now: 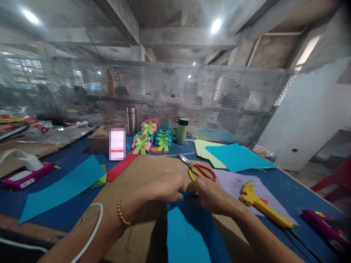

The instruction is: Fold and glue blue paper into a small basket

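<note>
My left hand [167, 188] and my right hand [210, 193] meet over a brown cardboard sheet [142, 175], both pinching the far edge of a blue paper sheet [186, 233] that runs back toward me. Their fingers are closed on the paper's top end. A beaded bracelet sits on my left wrist. Red-handled scissors [199, 168] lie just beyond my right hand. A yellow glue gun [260, 204] rests on white paper to the right.
Blue and light green paper sheets [236, 157] lie at the back right, another blue sheet [63, 186] at the left. Finished paper baskets with green bows [153, 140], a steel flask [131, 120], a green cup [182, 130] and a cardboard box [100, 140] stand behind.
</note>
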`<action>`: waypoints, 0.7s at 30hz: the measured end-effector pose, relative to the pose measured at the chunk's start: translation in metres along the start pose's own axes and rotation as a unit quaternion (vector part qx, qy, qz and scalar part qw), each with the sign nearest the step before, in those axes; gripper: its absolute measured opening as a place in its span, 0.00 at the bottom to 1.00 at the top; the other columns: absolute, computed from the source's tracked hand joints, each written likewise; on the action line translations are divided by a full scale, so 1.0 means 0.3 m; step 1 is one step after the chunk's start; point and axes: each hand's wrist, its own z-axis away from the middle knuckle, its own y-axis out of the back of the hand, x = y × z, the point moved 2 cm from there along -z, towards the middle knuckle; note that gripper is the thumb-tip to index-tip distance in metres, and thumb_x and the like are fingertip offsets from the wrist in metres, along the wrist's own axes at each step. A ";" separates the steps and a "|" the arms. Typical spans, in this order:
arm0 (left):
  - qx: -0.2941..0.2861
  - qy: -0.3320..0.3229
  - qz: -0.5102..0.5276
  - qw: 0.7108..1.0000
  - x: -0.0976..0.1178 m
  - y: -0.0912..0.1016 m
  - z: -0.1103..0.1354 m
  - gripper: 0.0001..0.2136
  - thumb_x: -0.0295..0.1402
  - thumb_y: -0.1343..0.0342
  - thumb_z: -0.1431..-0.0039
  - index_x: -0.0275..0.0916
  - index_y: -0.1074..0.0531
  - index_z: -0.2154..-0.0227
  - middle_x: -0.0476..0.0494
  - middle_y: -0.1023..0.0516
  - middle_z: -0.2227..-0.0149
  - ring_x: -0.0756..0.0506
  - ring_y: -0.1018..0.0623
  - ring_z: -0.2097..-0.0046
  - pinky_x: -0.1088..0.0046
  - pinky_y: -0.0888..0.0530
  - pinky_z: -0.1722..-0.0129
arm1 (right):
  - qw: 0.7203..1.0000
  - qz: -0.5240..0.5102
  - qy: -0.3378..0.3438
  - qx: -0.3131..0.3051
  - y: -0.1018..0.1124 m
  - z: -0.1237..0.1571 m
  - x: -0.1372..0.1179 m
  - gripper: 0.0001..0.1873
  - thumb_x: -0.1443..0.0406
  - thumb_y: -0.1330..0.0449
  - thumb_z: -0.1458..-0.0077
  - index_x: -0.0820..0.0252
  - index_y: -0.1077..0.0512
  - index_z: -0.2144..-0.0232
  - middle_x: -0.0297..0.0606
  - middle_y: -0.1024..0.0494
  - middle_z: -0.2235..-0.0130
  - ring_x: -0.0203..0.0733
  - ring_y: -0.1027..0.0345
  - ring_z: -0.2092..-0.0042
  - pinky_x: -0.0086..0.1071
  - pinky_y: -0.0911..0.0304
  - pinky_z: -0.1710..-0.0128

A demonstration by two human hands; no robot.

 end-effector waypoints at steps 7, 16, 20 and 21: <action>-0.015 -0.001 0.019 1.000 0.002 0.032 0.020 0.09 0.34 0.43 0.47 0.39 0.30 0.81 0.50 0.36 0.82 0.48 0.35 0.74 0.68 0.38 0.68 | 1.000 0.001 -0.018 -0.014 0.011 0.001 0.001 0.06 0.66 0.38 0.51 0.60 0.26 0.78 0.34 0.30 0.77 0.38 0.38 0.71 0.30 0.52 0.71; -0.003 0.016 0.004 1.000 -0.025 0.036 0.022 0.06 0.31 0.45 0.50 0.38 0.28 0.79 0.45 0.28 0.78 0.46 0.32 0.73 0.69 0.40 0.73 | 0.999 0.015 -0.043 -0.030 0.017 -0.017 0.027 0.10 0.70 0.39 0.52 0.60 0.32 0.83 0.34 0.34 0.78 0.38 0.40 0.72 0.30 0.53 0.71; -0.018 0.003 -0.010 1.000 -0.027 0.033 0.015 0.06 0.30 0.45 0.50 0.38 0.29 0.79 0.43 0.27 0.76 0.45 0.30 0.71 0.68 0.38 0.73 | 0.998 0.019 -0.047 -0.026 0.009 -0.019 0.029 0.08 0.69 0.39 0.51 0.59 0.29 0.81 0.35 0.33 0.77 0.39 0.39 0.71 0.30 0.52 0.71; -0.021 -0.001 -0.015 1.000 -0.025 0.037 0.017 0.05 0.30 0.45 0.50 0.38 0.29 0.79 0.43 0.27 0.76 0.45 0.30 0.70 0.68 0.38 0.72 | 0.998 0.024 -0.047 -0.025 0.007 -0.019 0.031 0.08 0.68 0.39 0.51 0.59 0.28 0.80 0.35 0.33 0.77 0.39 0.39 0.71 0.31 0.52 0.71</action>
